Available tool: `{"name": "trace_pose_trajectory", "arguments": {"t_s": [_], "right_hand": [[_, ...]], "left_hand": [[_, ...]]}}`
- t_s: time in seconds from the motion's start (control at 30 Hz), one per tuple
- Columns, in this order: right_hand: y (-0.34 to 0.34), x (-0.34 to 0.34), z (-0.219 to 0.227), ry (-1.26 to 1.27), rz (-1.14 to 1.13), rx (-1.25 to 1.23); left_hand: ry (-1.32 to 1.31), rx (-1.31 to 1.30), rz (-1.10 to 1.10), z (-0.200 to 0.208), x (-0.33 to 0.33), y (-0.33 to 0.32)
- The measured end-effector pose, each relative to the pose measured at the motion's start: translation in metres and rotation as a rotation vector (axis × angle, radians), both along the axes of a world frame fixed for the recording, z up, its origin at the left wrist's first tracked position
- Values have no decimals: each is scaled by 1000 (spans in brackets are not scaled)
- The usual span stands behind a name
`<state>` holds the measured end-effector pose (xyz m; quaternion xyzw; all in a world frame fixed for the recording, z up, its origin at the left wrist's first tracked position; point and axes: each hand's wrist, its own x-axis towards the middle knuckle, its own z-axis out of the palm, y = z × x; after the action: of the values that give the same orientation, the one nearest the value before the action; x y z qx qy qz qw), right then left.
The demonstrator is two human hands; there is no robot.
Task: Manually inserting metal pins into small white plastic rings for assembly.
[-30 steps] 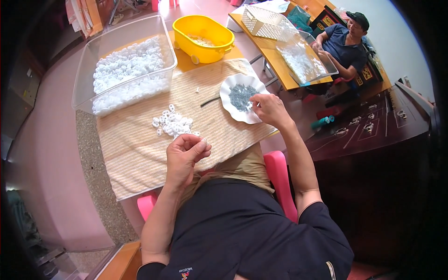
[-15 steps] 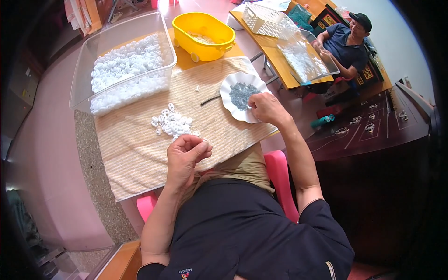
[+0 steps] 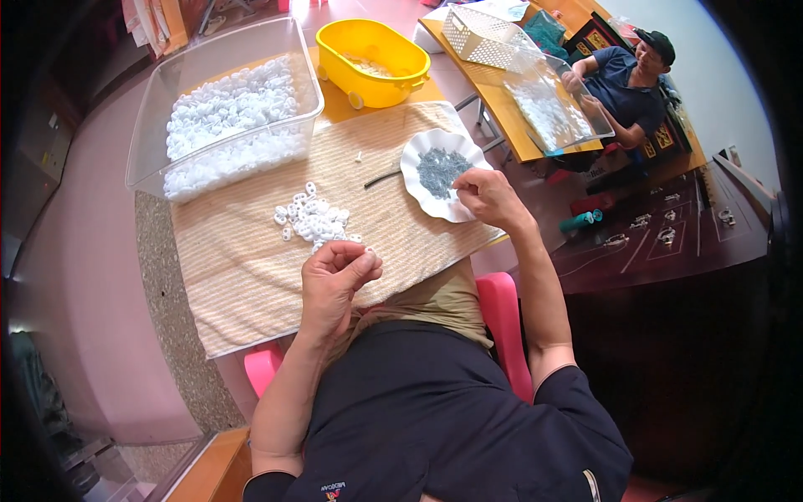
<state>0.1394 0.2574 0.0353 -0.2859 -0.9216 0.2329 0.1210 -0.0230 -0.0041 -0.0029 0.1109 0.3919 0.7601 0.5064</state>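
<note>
The left hand grips one small white piece between thumb and index finger, near the desk's front edge. Just beyond that hand lies a loose pile of white pieces on the striped cloth.

The right hand is at the near right side of the scalloped white dish, its fingers bent down toward the grey pieces inside. Whether its fingertips are closed on anything cannot be told; they are partly hidden.

A thin dark rod lies left of the right hand, beside the dish. Beyond the left hand stands a clear bin filled with white pieces; a yellow tub stands to the right of the bin.

For good handling, the left pinch should be light and near the rim of the white piece, leaving its face exposed. The right fingertips should separate a single grey piece using small movements, without pressing on the dish rim, which could tip it. The right wrist is best held clear of the dish so that no grey pieces spill.
</note>
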Motion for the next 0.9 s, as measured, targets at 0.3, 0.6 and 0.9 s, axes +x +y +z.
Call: {"name": "trace_pose_trajectory", "arguments": {"t_s": [0.3,0.6,0.9], "right_hand": [[-35,-11,-9,311,105,-618],[-102,-42,-16,493,334,-867],[-112,-49,-15,529,430,-772]], "left_hand": [[-12,-11,-27,-5,1,-1],[55,-68,-104,3,4,-2],[40,-42,-114,2,3,-3]]}}
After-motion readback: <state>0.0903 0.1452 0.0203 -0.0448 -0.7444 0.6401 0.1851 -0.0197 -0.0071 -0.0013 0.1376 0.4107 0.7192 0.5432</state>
